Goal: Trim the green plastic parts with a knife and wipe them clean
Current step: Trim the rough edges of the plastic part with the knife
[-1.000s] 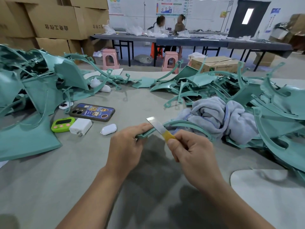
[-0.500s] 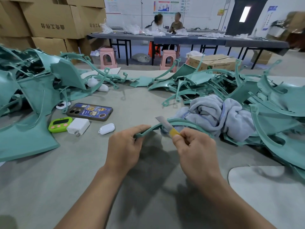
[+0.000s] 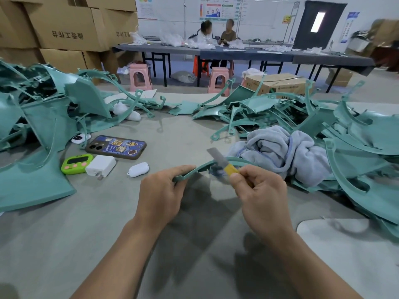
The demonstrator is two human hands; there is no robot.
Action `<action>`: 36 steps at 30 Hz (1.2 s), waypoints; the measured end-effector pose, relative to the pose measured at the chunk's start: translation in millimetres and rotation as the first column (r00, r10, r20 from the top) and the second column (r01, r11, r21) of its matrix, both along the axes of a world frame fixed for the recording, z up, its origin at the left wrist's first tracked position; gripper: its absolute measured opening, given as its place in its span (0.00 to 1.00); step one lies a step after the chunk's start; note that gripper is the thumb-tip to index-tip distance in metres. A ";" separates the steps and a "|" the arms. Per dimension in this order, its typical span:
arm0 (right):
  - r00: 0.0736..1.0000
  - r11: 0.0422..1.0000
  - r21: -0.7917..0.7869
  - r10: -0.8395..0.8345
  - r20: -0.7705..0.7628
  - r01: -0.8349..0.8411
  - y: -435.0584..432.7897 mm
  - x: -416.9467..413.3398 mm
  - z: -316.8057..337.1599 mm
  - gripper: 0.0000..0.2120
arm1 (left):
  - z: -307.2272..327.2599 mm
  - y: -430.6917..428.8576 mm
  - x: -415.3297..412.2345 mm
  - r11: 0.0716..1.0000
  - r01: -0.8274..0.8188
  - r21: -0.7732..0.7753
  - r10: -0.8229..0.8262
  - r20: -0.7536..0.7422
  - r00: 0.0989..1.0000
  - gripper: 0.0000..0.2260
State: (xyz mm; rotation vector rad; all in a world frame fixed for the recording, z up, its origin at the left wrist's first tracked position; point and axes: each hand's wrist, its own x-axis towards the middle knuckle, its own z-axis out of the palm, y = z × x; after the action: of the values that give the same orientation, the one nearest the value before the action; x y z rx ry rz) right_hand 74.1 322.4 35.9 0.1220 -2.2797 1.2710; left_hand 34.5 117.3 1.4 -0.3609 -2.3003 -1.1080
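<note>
The left hand grips one end of a thin curved green plastic part, thumb on top and fingers curled beneath. The part arcs from that hand toward 2 o'clock, passing just beyond the right hand. The right hand is clenched round the yellow handle of a utility knife. Its blade points toward 11 o'clock and crosses the part's edge between the two hands. A crumpled grey towel lies on the tabletop at 1 o'clock from the right hand. Heaps of green plastic parts sit at 9 o'clock and 3 o'clock. At 10 o'clock from the left hand lie a phone, a green timer and a white charger.
</note>
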 end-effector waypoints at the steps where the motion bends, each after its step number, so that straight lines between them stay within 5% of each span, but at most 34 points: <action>1: 0.999 0.999 0.020 0.048 0.004 -0.048 -2.6 1.9 -0.3 0.15 | -0.6 -0.1 -0.1 1.000 0.000 -0.012 0.000 -0.006 1.000 0.16; 8: 0.985 0.985 0.053 -0.169 0.037 0.167 11.1 -12.4 4.1 0.17 | 0.4 -1.1 -2.3 1.000 0.016 -0.007 -0.016 -0.014 1.000 0.13; 13: 0.999 0.998 0.047 0.033 0.009 -0.033 -0.1 -2.1 1.5 0.15 | -1.3 -3.3 -4.3 0.999 0.018 -0.044 -0.018 -0.015 1.000 0.16; 19: 0.981 0.979 0.081 -0.192 0.034 0.189 13.7 -15.0 5.8 0.18 | 1.2 -3.1 -2.3 0.999 0.032 -0.015 -0.033 -0.019 0.999 0.13; 26: 0.999 0.993 0.117 0.010 -0.048 -0.004 -5.0 -4.7 3.7 0.20 | -0.8 -0.5 -1.5 0.999 0.039 -0.022 -0.039 0.012 0.999 0.19; 32: 0.971 0.966 0.110 -0.238 0.035 0.233 26.2 -18.8 8.2 0.21 | 6.7 1.6 3.4 0.999 0.044 -0.009 -0.044 0.010 0.999 0.16; 36: 0.978 0.977 0.073 -0.198 -0.063 0.202 19.0 -11.4 5.6 0.20 | 6.2 1.3 2.1 0.999 0.030 0.021 -0.031 0.032 0.999 0.15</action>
State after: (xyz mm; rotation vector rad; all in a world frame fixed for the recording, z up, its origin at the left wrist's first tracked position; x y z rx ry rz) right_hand 62.6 341.4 41.5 -0.0437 -2.2326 1.0624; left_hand 36.7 118.6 7.7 -0.3741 -2.3173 -1.1599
